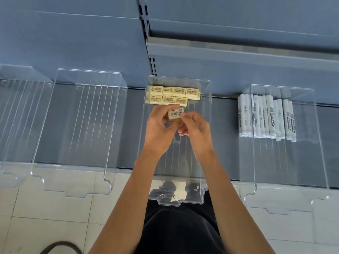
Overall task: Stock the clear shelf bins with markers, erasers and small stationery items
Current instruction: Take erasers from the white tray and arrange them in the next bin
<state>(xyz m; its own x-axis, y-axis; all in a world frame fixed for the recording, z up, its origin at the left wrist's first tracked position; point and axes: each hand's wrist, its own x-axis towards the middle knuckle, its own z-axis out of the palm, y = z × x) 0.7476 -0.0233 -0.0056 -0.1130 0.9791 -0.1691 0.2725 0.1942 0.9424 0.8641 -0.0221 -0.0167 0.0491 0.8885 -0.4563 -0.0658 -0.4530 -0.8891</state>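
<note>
Holding one cream eraser [176,113] over the middle bin [206,143], both hands are on it, folks. The left hand [158,128] has its fingers curled round the eraser's left end and underside. The right hand [195,128] pinches the right end between thumb and forefinger, its other fingers loosely tucked. The barcode label faces up. The eraser sits in the hands just in front of the stocked erasers [172,96]. These lie flat at the back of that same bin in two rows, four in the far row and three in the near one as far as I can see, printed faces up and packed side by side. Whether the held one touches the near row, I cannot tell. Over in the right bin [320,143], a batch of white markers [266,118] lies lengthwise, side by side, toward the back. On the other side sit a near-left bin [44,143] and a far-left bin [11,125], both clear. All four bins rest on the grey shelf [132,125], their front lips overhanging a pale tiled floor [55,226].
</note>
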